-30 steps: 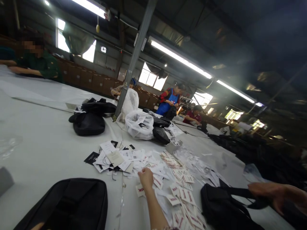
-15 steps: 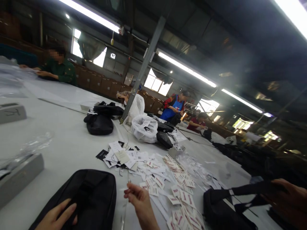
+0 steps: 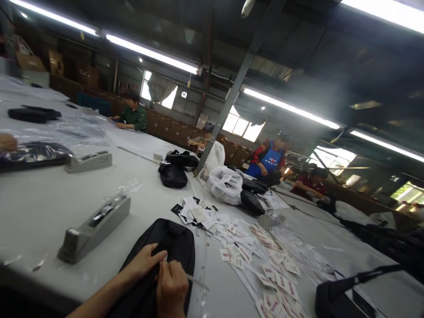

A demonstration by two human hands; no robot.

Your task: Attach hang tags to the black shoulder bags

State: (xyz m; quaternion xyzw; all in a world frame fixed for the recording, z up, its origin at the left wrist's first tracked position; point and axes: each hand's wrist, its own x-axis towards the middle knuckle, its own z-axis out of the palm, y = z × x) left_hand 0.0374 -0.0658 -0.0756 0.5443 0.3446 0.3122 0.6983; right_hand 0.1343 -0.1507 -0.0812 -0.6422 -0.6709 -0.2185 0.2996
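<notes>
The left hand (image 3: 145, 261) lies open on the black bag (image 3: 177, 238). The right hand (image 3: 172, 287), beside it over the bag's near end, pinches a clear strip (image 3: 198, 282) pointing right.

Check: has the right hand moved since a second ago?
Yes. The right hand, holding a thin strip, left the tag pile and moved leftward onto the black bag, beside the left hand.
</notes>
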